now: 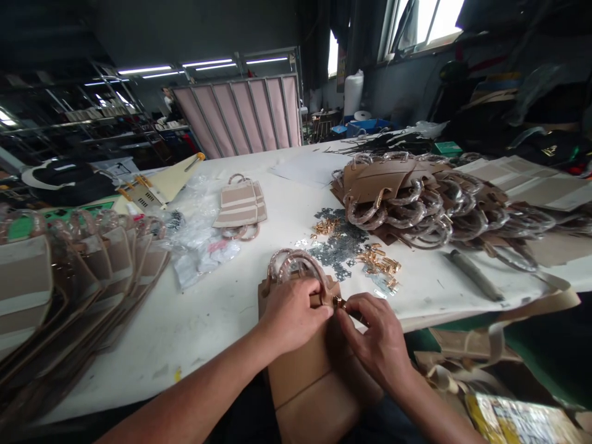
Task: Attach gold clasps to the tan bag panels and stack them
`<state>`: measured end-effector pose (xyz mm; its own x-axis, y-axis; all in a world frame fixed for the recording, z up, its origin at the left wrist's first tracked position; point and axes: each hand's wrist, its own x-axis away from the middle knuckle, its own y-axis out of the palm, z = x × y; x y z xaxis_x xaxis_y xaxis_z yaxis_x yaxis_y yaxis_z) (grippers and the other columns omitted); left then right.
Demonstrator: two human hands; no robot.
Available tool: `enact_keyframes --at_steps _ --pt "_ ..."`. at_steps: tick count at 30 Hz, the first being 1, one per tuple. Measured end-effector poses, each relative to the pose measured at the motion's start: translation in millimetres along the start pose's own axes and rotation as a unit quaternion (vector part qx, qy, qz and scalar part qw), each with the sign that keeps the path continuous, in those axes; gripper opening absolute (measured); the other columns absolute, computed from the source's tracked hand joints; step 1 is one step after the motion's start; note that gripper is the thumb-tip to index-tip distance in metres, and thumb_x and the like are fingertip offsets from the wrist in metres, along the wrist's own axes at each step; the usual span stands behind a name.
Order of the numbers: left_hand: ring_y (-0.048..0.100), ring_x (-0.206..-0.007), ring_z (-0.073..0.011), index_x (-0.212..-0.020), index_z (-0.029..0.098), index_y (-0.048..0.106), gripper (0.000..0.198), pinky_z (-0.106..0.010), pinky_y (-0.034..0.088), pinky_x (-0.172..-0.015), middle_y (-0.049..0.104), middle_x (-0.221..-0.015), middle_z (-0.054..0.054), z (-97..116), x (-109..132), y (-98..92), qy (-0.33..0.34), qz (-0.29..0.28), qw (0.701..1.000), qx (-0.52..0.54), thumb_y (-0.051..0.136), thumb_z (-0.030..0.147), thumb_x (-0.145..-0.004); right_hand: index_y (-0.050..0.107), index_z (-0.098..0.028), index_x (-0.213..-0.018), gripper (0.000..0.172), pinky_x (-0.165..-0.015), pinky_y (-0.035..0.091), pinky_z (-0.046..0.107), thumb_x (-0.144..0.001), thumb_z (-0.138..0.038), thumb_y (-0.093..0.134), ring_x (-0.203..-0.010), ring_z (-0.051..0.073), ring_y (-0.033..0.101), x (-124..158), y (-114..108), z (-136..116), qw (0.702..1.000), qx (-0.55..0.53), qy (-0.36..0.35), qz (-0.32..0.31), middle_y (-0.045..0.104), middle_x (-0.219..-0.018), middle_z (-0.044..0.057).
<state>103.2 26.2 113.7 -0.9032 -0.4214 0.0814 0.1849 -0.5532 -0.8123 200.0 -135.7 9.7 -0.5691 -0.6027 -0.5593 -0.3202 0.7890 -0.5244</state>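
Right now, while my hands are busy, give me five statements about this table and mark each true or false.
1. The left hand holds the tan bag. True.
2. The right hand lies flat on the table. False: the right hand is at a metal fitting near the bag's top.
3. Gold-coloured pieces and flat silver pieces lie on the white table. True.
4. The grey stick lies left of the bag. False: the grey stick lies to its right.
5. The bag has handles. True.

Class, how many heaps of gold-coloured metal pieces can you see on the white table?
2: the farther heap, by the grey plates, and the nearer heap, closer to the right hand. Others could be hidden behind the bag pile.
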Motion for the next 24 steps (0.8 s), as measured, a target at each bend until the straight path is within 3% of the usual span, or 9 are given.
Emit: enact_keyframes --at_steps 4,8,15,19,24 --pt "0.068 -0.077 -0.0200 -0.080 0.023 0.072 0.005 -0.028 0.045 -0.071 0.075 -0.081 0.001 -3.8 9.5 -4.4 0.001 0.004 1.000 0.029 0.069 0.027 -0.081 0.064 -0.024 -0.091 0.009 -0.077 0.045 0.037 -0.100 -0.027 0.065 -0.080 0.022 0.065 -1.5 -4.3 -10.1 1.000 0.004 0.002 -0.017 0.070 -0.089 0.002" --pt "0.070 -0.078 -0.0218 -0.085 0.024 0.077 0.010 -0.029 0.051 -0.076 0.077 -0.081 0.001 -9.0 13.5 -8.7 0.004 0.004 0.998 0.067 0.069 0.030 -0.083 0.064 -0.025 -0.107 0.008 -0.072 0.051 0.035 -0.100 -0.030 0.064 -0.082 0.022 0.066 -8.0 -13.5 -17.2 0.999 -0.008 0.011 -0.036 0.069 -0.098 0.005" --pt "0.074 -0.091 -0.0238 -0.087 0.026 0.080 0.012 -0.029 0.054 -0.083 0.080 -0.091 0.001 -5.4 19.8 -13.8 0.019 0.003 0.994 0.107 0.070 0.026 -0.080 0.068 -0.029 -0.107 0.012 -0.072 0.049 0.034 -0.096 -0.023 0.067 -0.078 0.021 0.065 -25.7 -33.3 -26.7 0.988 0.033 -0.039 -0.148 0.069 -0.094 0.001" --pt "0.074 -0.090 -0.0248 -0.088 0.026 0.080 0.013 -0.030 0.055 -0.082 0.080 -0.090 0.000 -2.1 22.4 -17.0 0.012 0.013 0.995 0.094 0.071 0.028 -0.080 0.066 -0.027 -0.110 0.012 -0.073 0.048 0.036 -0.099 -0.029 0.068 -0.079 0.023 0.066 -27.8 -34.2 -27.9 0.989 0.057 -0.077 -0.116 0.070 -0.097 0.003" --pt "0.073 -0.086 -0.0249 -0.087 0.025 0.079 0.011 -0.030 0.055 -0.080 0.079 -0.085 -0.001 -2.4 23.4 -18.8 -0.002 0.004 0.996 0.085 0.071 0.029 -0.080 0.066 -0.028 -0.114 0.012 -0.074 0.050 0.032 -0.103 -0.027 0.065 -0.085 0.021 0.067 -26.7 -30.3 -25.4 0.990 -0.024 -0.088 -0.111 0.069 -0.102 0.004"
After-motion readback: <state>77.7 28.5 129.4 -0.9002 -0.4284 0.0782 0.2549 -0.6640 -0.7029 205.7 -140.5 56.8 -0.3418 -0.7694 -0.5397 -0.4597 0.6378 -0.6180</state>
